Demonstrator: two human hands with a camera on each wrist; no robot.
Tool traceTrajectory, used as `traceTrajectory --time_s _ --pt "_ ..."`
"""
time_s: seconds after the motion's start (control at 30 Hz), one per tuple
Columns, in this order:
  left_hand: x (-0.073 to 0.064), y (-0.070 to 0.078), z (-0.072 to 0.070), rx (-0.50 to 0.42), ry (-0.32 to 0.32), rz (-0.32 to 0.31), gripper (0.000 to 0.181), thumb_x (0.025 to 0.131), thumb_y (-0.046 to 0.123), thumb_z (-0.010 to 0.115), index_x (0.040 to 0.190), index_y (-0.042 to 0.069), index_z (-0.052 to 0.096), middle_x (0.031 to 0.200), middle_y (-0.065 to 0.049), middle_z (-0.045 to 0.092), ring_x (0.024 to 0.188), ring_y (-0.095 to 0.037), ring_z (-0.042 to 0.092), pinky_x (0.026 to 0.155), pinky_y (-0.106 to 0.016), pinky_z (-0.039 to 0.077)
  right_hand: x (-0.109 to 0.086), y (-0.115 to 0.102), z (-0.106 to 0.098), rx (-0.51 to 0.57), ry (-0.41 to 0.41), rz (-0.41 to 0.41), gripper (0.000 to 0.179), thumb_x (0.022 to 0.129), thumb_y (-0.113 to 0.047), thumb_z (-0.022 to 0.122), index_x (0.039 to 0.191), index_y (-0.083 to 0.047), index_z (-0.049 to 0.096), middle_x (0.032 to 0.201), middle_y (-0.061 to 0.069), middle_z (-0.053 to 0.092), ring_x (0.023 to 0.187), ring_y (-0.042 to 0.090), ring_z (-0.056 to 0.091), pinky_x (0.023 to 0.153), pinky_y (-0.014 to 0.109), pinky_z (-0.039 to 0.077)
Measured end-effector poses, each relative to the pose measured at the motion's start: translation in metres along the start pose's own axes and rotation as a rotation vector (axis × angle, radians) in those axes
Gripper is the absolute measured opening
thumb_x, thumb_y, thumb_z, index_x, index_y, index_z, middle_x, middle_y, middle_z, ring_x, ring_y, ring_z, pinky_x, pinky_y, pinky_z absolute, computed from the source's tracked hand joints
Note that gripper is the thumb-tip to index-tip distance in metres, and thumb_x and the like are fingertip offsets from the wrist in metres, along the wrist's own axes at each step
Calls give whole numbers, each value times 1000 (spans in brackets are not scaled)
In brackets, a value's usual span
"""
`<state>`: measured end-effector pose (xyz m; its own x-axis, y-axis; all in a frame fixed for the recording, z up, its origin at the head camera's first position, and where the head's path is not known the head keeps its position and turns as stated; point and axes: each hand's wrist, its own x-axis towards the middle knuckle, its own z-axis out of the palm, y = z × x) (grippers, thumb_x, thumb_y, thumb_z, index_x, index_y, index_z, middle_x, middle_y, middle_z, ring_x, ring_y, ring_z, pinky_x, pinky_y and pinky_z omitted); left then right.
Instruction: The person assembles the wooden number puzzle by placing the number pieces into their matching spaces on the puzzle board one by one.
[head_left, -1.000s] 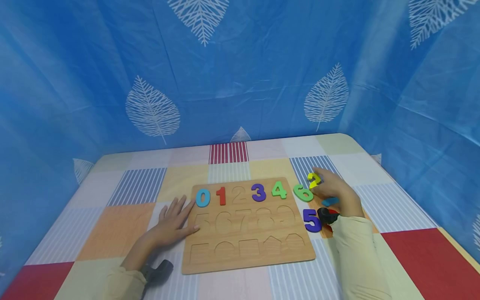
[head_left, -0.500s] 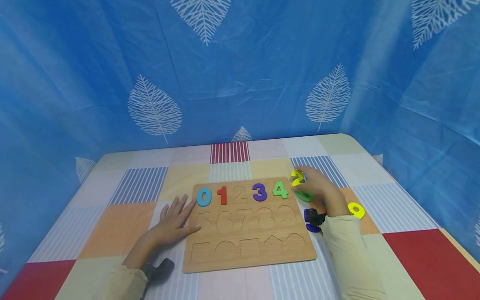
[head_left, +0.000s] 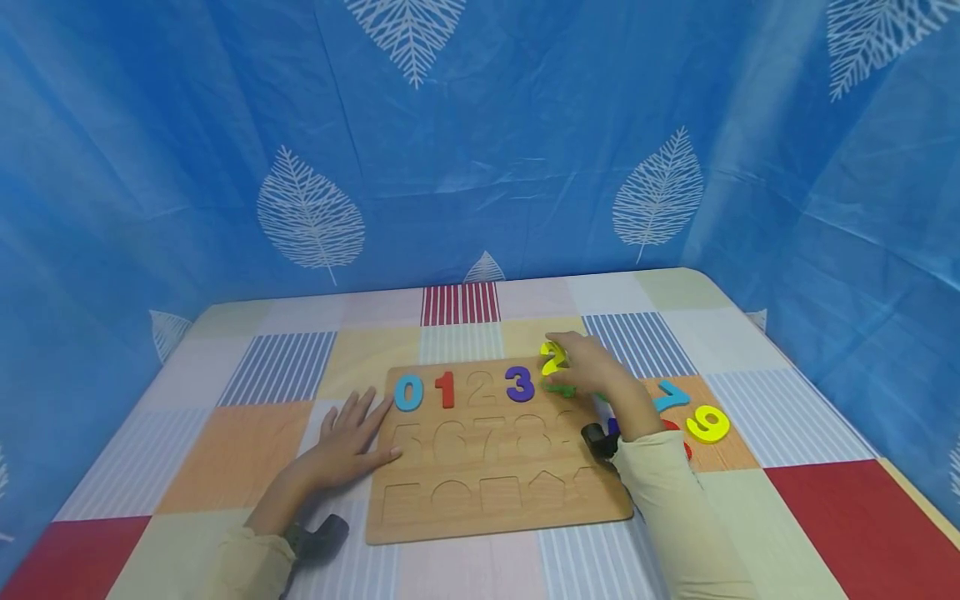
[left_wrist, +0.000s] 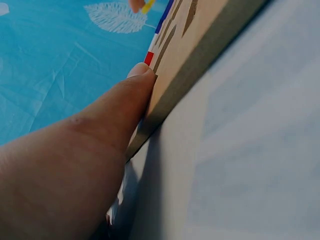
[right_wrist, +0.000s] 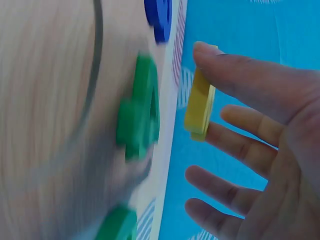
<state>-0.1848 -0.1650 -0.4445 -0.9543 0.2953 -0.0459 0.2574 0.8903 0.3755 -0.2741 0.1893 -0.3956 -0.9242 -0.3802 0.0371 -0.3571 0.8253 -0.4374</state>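
Observation:
In the head view my right hand (head_left: 596,371) pinches a yellow number 2 (head_left: 553,358) between thumb and fingers, above the upper right of a wooden number puzzle board (head_left: 498,525). The right wrist view shows that piece edge-on, apart from the board, with a green number 4 (right_wrist: 135,115) beside it. My left hand (head_left: 345,450) lies with fingers spread at the board's left edge, its thumb touching the board. A blue 0 (head_left: 400,393), a red 1 (head_left: 447,392) and a purple 3 (head_left: 525,386) sit along the top row. An outlined 2 recess (head_left: 480,390) lies between 1 and 3.
To the right of the board lie a blue 7 (head_left: 670,394), a yellow 9 (head_left: 722,425) and a red piece (head_left: 686,450) partly hidden by my sleeve. Other pieces there are mostly covered by my right arm. A blue leaf-print curtain (head_left: 480,125) stands behind the patchwork tablecloth (head_left: 457,342).
My right hand has carried the yellow 2 leftward from the loose pieces to above the board near the 4. The 7 and 9 have come into view behind it. My left hand stays put.

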Motion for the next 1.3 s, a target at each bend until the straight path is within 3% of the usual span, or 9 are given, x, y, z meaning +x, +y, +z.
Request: traceTrajectory --time_s 0.27,0.67,1.13,1.3 --pt "0 -3 -1 -2 -2 3 81 85 53 52 145 9 22 151 -23 8 137 -45 -2 104 -66 -2 8 -37 11 -68 3 -63 67 80 -23 69 136 -2 39 128 19 51 109 37 48 92 48 41" --pt "2 -6 0 -15 -7 -1 81 85 53 53 146 10 21 152 -22 7 138 -45 -2 104 -65 -3 19 -68 20 -36 -18 -17 71 77 -23 71 139 -9 38 132 15 49 114 35 46 92 48 42" --pt "5 -4 0 -15 -16 22 80 86 52 52 146 9 20 151 -23 7 137 -46 -1 104 -65 -2 27 -79 33 -19 -34 32 73 77 -25 73 140 -13 37 132 12 49 112 32 47 91 47 43" --pt "3 -3 -2 -24 -14 -4 80 85 52 52 146 11 21 152 -22 7 138 -44 -3 105 -64 -4 28 -83 36 9 -48 30 74 76 -26 73 140 -14 37 137 11 46 114 32 45 94 46 42"
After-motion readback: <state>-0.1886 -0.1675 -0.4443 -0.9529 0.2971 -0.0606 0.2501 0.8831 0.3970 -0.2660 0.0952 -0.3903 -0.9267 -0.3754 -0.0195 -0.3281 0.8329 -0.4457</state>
